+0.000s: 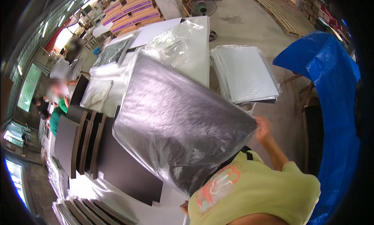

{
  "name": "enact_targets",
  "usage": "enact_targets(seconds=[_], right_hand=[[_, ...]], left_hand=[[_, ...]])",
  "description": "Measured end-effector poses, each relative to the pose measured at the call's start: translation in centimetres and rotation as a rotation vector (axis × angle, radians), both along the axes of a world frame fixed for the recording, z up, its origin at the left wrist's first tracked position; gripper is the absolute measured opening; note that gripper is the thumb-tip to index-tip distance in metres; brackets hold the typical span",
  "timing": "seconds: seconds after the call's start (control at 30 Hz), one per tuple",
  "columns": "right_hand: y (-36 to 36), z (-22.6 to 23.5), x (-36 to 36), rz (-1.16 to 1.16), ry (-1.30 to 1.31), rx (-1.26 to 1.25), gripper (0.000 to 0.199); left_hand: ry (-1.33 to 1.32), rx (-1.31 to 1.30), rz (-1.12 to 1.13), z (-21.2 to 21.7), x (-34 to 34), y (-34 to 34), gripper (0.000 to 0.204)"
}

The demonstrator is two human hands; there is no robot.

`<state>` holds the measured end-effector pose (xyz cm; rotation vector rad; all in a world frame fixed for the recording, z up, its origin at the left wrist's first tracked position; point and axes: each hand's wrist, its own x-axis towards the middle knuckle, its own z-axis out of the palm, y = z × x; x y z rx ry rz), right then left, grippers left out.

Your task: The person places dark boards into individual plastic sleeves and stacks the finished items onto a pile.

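A large dark panel in a clear plastic bag (175, 119) is held up tilted in front of me, above the work table. My right hand (263, 128) grips its right corner through the plastic. Only a small part of my left hand (183, 208) shows, at the panel's lower corner by my yellow-green shirt, where it grips the bottom edge. Under the panel lies a flat dark board (124, 168) on white sheets.
Dark boards (78, 141) stand leaning at the left of the table. Wrapped white panels (243, 73) are stacked to the right and loose plastic bags (175, 45) lie behind. A blue tarp (331, 88) covers something at right. Other people (58, 104) work at left. Pallets (284, 10) and cardboard boxes (132, 10) stand at the back.
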<state>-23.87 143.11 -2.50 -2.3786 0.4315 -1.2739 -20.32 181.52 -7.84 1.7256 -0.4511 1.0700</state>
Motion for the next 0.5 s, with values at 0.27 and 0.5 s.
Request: enact_targets(seconds=[0.27,0.5], right_hand=[[-13.4,-5.5,-5.1,-0.718,-0.075,0.460,0.027],[-29.1,-16.3,-4.9,-0.936,0.100,0.441,0.037]], left_hand=[[0.402,0.303,-0.519,5.1,10.7,-21.8,0.019],[0.794,0.301,-0.668,-2.7,18.8,-42.9,0.017]])
